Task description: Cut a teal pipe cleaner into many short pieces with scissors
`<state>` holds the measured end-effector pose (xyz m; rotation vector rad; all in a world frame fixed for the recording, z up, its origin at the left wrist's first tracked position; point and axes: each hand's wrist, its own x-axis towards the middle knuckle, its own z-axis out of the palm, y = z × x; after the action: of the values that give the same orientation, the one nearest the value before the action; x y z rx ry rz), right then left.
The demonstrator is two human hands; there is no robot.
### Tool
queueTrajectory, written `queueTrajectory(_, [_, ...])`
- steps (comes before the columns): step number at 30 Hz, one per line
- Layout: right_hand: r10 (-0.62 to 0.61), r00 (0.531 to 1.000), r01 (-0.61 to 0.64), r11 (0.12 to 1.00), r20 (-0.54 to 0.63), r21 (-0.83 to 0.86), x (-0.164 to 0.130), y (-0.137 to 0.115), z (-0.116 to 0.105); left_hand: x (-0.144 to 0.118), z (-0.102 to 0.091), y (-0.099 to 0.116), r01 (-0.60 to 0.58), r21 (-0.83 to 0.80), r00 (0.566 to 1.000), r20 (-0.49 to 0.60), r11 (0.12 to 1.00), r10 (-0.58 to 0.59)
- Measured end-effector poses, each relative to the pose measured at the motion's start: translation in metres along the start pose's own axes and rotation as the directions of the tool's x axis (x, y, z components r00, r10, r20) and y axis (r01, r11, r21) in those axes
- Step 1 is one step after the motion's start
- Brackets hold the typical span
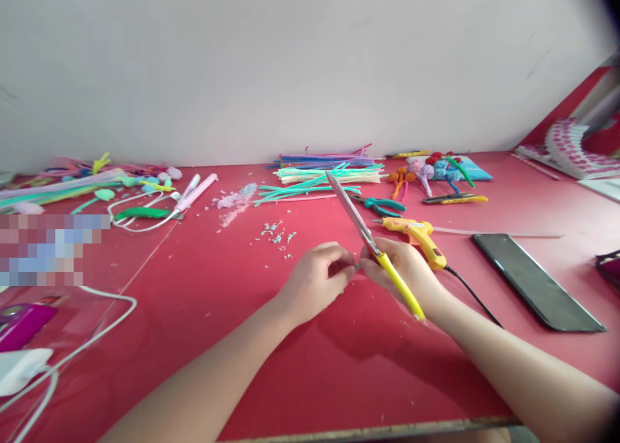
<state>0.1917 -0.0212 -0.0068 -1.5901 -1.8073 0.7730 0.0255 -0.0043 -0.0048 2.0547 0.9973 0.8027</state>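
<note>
My right hand (419, 272) is closed around a pair of scissors (398, 284) with yellow handles. Their blades point up and away from me, toward the back of the table. My left hand (317, 281) is closed in a pinch, its fingertips close to those of the right hand. A tiny greenish bit (357, 267) shows between the two hands; most of it is hidden by fingers. Small pale green clippings (277, 236) lie scattered on the red table (194, 339) just beyond my left hand.
Bundles of pipe cleaners (324, 175) lie against the wall. Teal-handled pliers (385, 205), a yellow glue gun (420, 236) and a phone (537, 285) are to the right. Leftward lie a pink pen-like tool (196, 192), a green cutter (140, 213) and a white cable (119, 296).
</note>
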Motion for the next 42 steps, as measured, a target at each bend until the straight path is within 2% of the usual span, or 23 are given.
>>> queueTrajectory(4, [0.057,0.998,-0.056,0.998,-0.018,0.038,-0.002,-0.005,0.001,-0.003,0.003,0.006,-0.046,0.173,0.996,-0.063,0.984,0.058])
queueTrajectory(7, [0.05,0.999,-0.049,0.998,-0.006,0.043,-0.003,-0.005,0.002,-0.003,0.007,0.007,-0.029,0.181,0.996,-0.075,0.983,0.043])
queueTrajectory(9, [0.02,1.0,-0.02,0.999,-0.008,0.036,-0.002,-0.002,0.003,-0.002,0.008,0.005,0.019,0.079,0.997,-0.077,0.997,-0.013])
queueTrajectory(11, [-0.008,1.0,0.008,1.0,-0.026,0.01,0.0,0.001,0.002,0.0,0.007,0.002,0.1,-0.112,0.99,-0.083,0.989,-0.11])
queueTrajectory(15, [-0.023,0.997,0.009,0.981,-0.07,-0.192,0.003,0.005,-0.001,0.006,0.001,-0.004,0.239,-0.474,0.942,-0.097,0.848,-0.32])
queueTrajectory(20, [-0.049,0.996,0.007,0.891,-0.08,-0.454,0.001,0.001,-0.001,0.009,-0.006,-0.006,0.19,-0.653,0.893,-0.195,0.734,-0.405])
queueTrajectory(25, [-0.081,0.991,0.0,0.799,-0.108,-0.602,-0.001,0.002,0.002,0.009,-0.01,-0.008,0.097,-0.68,0.851,-0.321,0.726,-0.415])
queueTrajectory(27, [-0.096,0.989,0.009,0.798,-0.114,-0.602,0.0,0.004,0.004,0.009,-0.012,-0.009,0.077,-0.673,0.846,-0.347,0.736,-0.405])
queueTrajectory(29, [-0.081,0.991,0.009,0.841,-0.109,-0.541,0.001,0.005,0.007,0.009,-0.013,-0.01,0.082,-0.64,0.846,-0.361,0.764,-0.393])
queueTrajectory(31, [-0.046,0.996,0.01,0.918,-0.082,-0.397,0.001,0.004,0.008,0.008,-0.011,-0.009,0.116,-0.551,0.863,-0.356,0.826,-0.359])
queueTrajectory(34, [-0.012,0.999,0.01,0.997,-0.033,-0.083,-0.001,-0.001,0.008,0.005,-0.004,-0.006,0.139,-0.29,0.919,-0.318,0.947,-0.232])
queueTrajectory(36, [0.012,1.0,-0.01,0.997,-0.014,0.08,-0.002,-0.005,0.006,0.001,0.002,-0.002,0.086,-0.103,0.952,-0.286,0.991,-0.113])
queueTrajectory(38, [0.043,0.999,-0.043,0.987,0.006,0.157,-0.003,-0.008,0.004,-0.002,0.007,0.002,0.018,0.028,0.972,-0.235,0.999,-0.011])
queueTrajectory(42, [0.067,0.997,-0.073,0.98,0.041,0.186,-0.003,-0.008,0.002,-0.004,0.008,0.007,-0.05,0.107,0.986,-0.154,0.993,0.067])
